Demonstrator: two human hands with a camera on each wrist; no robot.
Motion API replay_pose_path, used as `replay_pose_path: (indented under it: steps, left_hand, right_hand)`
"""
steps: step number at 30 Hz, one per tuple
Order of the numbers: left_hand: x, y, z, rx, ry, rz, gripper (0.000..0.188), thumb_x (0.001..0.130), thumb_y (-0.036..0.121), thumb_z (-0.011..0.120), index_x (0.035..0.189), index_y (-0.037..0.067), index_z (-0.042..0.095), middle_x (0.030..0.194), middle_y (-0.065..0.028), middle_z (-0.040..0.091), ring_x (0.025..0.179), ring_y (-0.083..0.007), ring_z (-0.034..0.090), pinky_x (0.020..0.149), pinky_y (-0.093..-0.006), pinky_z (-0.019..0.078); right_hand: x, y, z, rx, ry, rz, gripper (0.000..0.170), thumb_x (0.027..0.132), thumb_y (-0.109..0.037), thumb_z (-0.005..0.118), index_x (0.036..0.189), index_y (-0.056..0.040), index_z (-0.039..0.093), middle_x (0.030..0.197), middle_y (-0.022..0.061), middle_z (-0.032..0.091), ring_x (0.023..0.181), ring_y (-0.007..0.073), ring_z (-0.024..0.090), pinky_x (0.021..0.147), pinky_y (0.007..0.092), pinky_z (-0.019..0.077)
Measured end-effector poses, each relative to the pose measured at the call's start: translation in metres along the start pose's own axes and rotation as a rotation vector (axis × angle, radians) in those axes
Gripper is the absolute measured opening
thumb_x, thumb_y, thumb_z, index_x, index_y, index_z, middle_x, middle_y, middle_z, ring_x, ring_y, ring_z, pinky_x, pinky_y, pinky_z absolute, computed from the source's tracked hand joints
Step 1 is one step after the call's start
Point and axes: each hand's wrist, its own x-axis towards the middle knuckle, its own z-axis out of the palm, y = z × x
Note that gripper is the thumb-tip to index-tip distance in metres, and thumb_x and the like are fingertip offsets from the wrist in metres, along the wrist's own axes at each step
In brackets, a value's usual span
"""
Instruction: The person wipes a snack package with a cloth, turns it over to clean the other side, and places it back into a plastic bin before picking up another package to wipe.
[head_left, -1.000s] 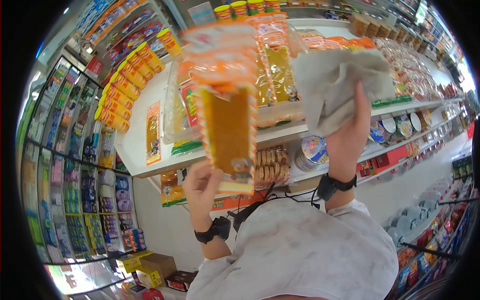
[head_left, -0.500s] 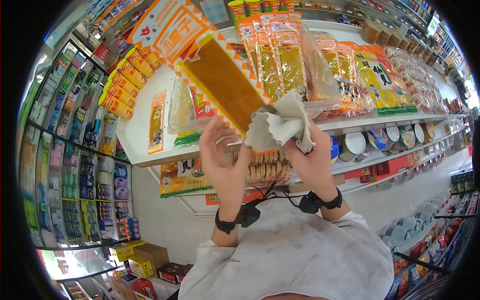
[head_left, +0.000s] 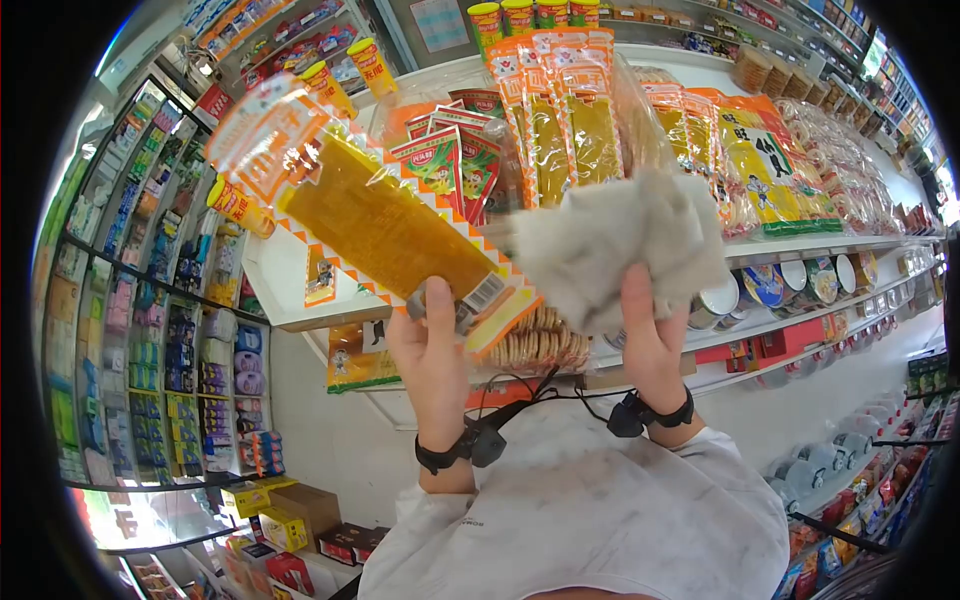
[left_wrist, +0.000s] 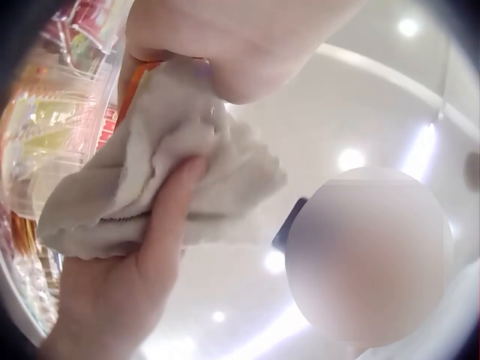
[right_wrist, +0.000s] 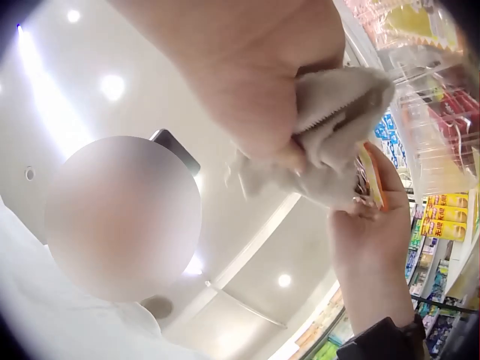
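My left hand (head_left: 435, 345) holds a long snack packet (head_left: 375, 215) by its lower end, thumb over the front. The packet is clear plastic with an orange-and-white border and a flat yellow-brown strip inside; it tilts up to the left, a barcode by the thumb. To its right, my right hand (head_left: 652, 335) grips a crumpled greyish-white cloth (head_left: 625, 245), blurred in the head view. In the left wrist view the cloth (left_wrist: 142, 172) hangs below the left hand, the right thumb pressed on it. The right wrist view shows the cloth (right_wrist: 337, 112) bunched in the right hand.
Behind the hands, a white shelf (head_left: 290, 312) carries similar orange-edged packets (head_left: 565, 130), red-green packets (head_left: 450, 165) in a clear tray, and a large yellow snack bag (head_left: 770, 170). Yellow canisters (head_left: 240, 205) line its left side. Round tubs (head_left: 765, 285) stand one level down.
The packet has gone from upright to leaning left, and its barcode now shows. The cloth came over to the packet's lower end, then moved slightly right and opened out.
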Motion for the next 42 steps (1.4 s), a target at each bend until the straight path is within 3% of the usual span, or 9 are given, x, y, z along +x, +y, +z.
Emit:
replay_pose_path:
  steps: [1, 4, 8, 11, 14, 20, 31, 37, 42]
  left_hand:
    - [0.001, -0.005, -0.003, 0.025, -0.018, 0.024, 0.021, 0.097, 0.016, 0.060, 0.112, 0.002, 0.058, 0.098, -0.0029, 0.065, 0.087, -0.0085, 0.062, 0.077, -0.0246, 0.0500]
    - [-0.001, -0.008, 0.001, 0.115, -0.085, 0.093, 0.022, 0.093, 0.003, 0.059, 0.114, -0.003, 0.058, 0.101, -0.0058, 0.066, 0.090, -0.0097, 0.062, 0.078, -0.0239, 0.0494]
    - [-0.002, 0.000, 0.011, 0.181, -0.085, 0.097, 0.030, 0.084, -0.012, 0.059, 0.113, -0.006, 0.059, 0.098, -0.0064, 0.065, 0.087, -0.0095, 0.059, 0.075, -0.0227, 0.0482]
    - [-0.002, -0.003, 0.008, 0.205, -0.128, 0.133, 0.027, 0.082, -0.012, 0.062, 0.108, -0.006, 0.061, 0.096, -0.0052, 0.064, 0.083, -0.0096, 0.058, 0.074, -0.0240, 0.0478]
    - [0.002, -0.006, 0.005, 0.270, -0.203, 0.179, 0.026, 0.078, -0.012, 0.067, 0.103, -0.006, 0.064, 0.093, -0.0044, 0.065, 0.081, -0.0098, 0.057, 0.073, -0.0251, 0.0469]
    - [-0.003, 0.000, 0.013, 0.347, -0.324, 0.217, 0.022, 0.072, -0.010, 0.075, 0.092, -0.005, 0.066, 0.085, -0.0048, 0.064, 0.075, -0.0109, 0.056, 0.068, -0.0237, 0.0428]
    - [0.004, 0.004, -0.016, 0.718, -0.830, 0.189, 0.022, 0.072, 0.000, 0.079, 0.075, -0.006, 0.058, 0.071, -0.0083, 0.056, 0.059, -0.0166, 0.052, 0.055, -0.0273, 0.0404]
    - [0.004, 0.007, -0.024, 0.775, -0.807, 0.199, 0.022, 0.074, 0.003, 0.079, 0.080, -0.005, 0.059, 0.070, -0.0086, 0.055, 0.059, -0.0175, 0.053, 0.054, -0.0269, 0.0414]
    - [0.010, 0.005, -0.032, 0.701, -0.515, 0.211, 0.018, 0.073, -0.005, 0.076, 0.085, -0.005, 0.062, 0.074, -0.0060, 0.060, 0.063, -0.0117, 0.054, 0.057, -0.0265, 0.0433]
  right_hand:
    - [0.001, 0.007, -0.002, -0.101, -0.072, -0.047, 0.037, 0.102, -0.017, 0.049, 0.133, 0.0030, 0.047, 0.118, 0.0081, 0.063, 0.107, 0.0141, 0.058, 0.091, 0.0326, 0.0477]
    - [0.001, 0.013, 0.008, -0.155, -0.331, 0.106, 0.039, 0.100, -0.014, 0.052, 0.135, 0.0027, 0.045, 0.118, 0.0067, 0.062, 0.104, 0.0126, 0.057, 0.091, 0.0302, 0.0471]
    - [-0.002, 0.016, 0.006, -0.092, -0.378, 0.300, 0.048, 0.093, -0.013, 0.064, 0.136, 0.0004, 0.045, 0.121, 0.0047, 0.060, 0.107, 0.0109, 0.056, 0.092, 0.0295, 0.0457]
    - [0.003, 0.018, 0.009, -0.185, -0.266, -0.042, 0.049, 0.090, -0.012, 0.068, 0.133, -0.0005, 0.048, 0.118, 0.0043, 0.062, 0.103, 0.0105, 0.058, 0.087, 0.0284, 0.0483]
    - [0.007, 0.014, 0.001, -0.161, -0.243, 0.075, 0.047, 0.087, -0.009, 0.070, 0.130, -0.0006, 0.051, 0.116, 0.0039, 0.064, 0.102, 0.0106, 0.060, 0.086, 0.0282, 0.0495]
    - [0.014, 0.001, -0.007, -0.107, -0.132, -0.012, 0.050, 0.083, -0.003, 0.073, 0.129, -0.0010, 0.051, 0.115, 0.0044, 0.064, 0.105, 0.0114, 0.060, 0.090, 0.0294, 0.0494]
    - [0.039, -0.016, -0.031, 0.035, 0.232, -0.129, 0.051, 0.078, 0.000, 0.076, 0.124, -0.0014, 0.053, 0.111, 0.0069, 0.064, 0.099, 0.0157, 0.063, 0.084, 0.0303, 0.0535]
    - [0.058, -0.030, -0.041, 0.074, 0.430, -0.300, 0.046, 0.081, -0.004, 0.074, 0.123, -0.0020, 0.055, 0.117, 0.0071, 0.062, 0.101, 0.0164, 0.063, 0.085, 0.0312, 0.0536]
    - [0.059, -0.019, -0.043, 0.469, 0.619, -0.337, 0.037, 0.085, -0.001, 0.069, 0.121, 0.0009, 0.059, 0.111, 0.0088, 0.066, 0.098, 0.0190, 0.065, 0.086, 0.0318, 0.0522]
